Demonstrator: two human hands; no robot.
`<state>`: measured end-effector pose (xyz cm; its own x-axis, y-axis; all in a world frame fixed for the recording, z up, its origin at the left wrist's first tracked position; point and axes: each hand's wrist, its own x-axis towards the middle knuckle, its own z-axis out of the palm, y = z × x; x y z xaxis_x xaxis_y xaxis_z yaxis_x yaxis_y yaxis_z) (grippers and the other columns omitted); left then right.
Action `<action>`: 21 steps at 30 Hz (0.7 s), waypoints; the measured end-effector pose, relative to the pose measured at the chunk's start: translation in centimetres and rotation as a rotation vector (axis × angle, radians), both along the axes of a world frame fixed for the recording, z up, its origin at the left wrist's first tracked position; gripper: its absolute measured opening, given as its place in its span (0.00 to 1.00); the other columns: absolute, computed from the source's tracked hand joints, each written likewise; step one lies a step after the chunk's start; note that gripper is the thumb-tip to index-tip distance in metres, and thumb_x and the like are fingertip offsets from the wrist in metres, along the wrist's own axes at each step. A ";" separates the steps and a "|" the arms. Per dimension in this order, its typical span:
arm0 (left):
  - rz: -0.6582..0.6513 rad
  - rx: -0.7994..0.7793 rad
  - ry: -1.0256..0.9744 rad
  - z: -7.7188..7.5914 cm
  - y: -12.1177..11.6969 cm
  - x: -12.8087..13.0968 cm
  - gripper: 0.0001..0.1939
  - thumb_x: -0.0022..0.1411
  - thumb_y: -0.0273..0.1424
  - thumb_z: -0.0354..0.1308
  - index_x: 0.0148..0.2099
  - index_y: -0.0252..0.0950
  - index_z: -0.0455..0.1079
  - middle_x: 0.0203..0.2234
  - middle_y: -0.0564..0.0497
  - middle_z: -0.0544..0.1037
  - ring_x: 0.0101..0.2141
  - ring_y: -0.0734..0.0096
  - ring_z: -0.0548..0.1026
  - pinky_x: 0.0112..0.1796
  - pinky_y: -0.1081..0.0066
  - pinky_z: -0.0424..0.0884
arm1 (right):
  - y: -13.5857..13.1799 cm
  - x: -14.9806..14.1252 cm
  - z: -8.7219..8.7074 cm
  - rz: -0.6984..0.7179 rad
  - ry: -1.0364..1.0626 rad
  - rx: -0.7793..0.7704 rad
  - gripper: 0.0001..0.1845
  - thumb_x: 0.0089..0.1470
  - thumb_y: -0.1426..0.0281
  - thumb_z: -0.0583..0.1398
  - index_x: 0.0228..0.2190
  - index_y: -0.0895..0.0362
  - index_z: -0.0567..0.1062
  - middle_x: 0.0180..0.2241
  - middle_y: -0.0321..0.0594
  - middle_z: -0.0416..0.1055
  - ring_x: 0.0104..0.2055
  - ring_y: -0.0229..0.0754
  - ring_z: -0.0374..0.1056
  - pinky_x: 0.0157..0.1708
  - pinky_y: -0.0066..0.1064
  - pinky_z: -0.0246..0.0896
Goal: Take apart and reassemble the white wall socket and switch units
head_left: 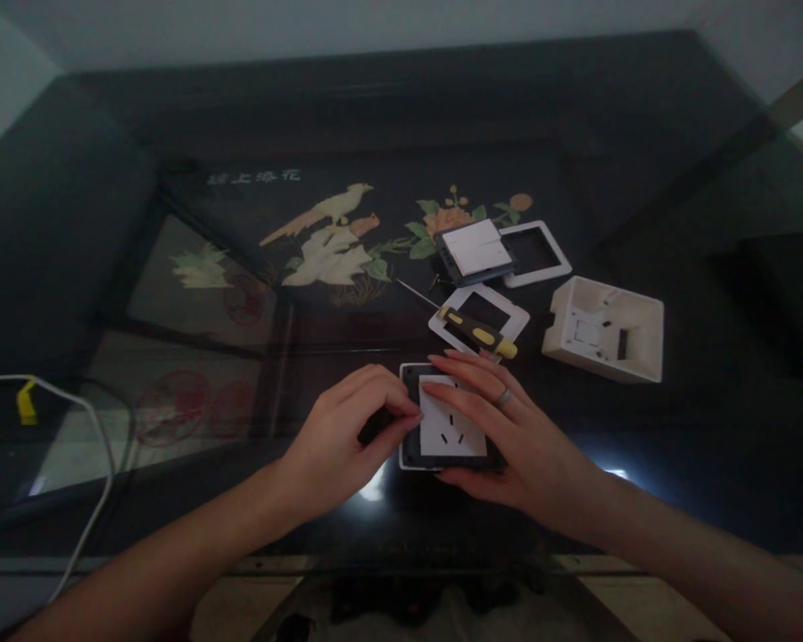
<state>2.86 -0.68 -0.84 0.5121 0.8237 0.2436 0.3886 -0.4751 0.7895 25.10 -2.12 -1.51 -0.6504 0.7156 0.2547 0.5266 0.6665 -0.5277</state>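
Observation:
A wall socket (452, 439) with a white face and dark frame sits in a white box near the table's front edge. My right hand (509, 428) grips it from the right, fingers over its far side and face, thumb along the near edge. At the socket's left side, the thumb and forefinger of my left hand (354, 428) are pinched together; whatever may be between them is too small to make out. Just beyond my right hand, a screwdriver (472, 328) with a black and yellow handle lies across a white cover frame (518, 314).
A switch module (478, 248) and another white cover frame (560, 259) lie farther back. An open white mounting box (646, 334) stands to the right. A white cable (100, 428) with a yellow tag (26, 403) runs along the left. The dark tabletop (348, 116) is glossy, with a bird-and-flower picture.

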 end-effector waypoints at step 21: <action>0.008 -0.059 -0.008 0.1 0.0 0.0 0.08 0.61 0.17 0.59 0.34 0.35 0.68 0.30 0.55 0.72 0.33 0.77 0.72 0.34 0.78 0.67 | 0.0 0.0 -0.1 0.001 0.003 0.019 0.35 0.52 0.64 0.65 0.57 0.63 0.62 0.60 0.59 0.61 0.64 0.57 0.54 0.61 0.55 0.57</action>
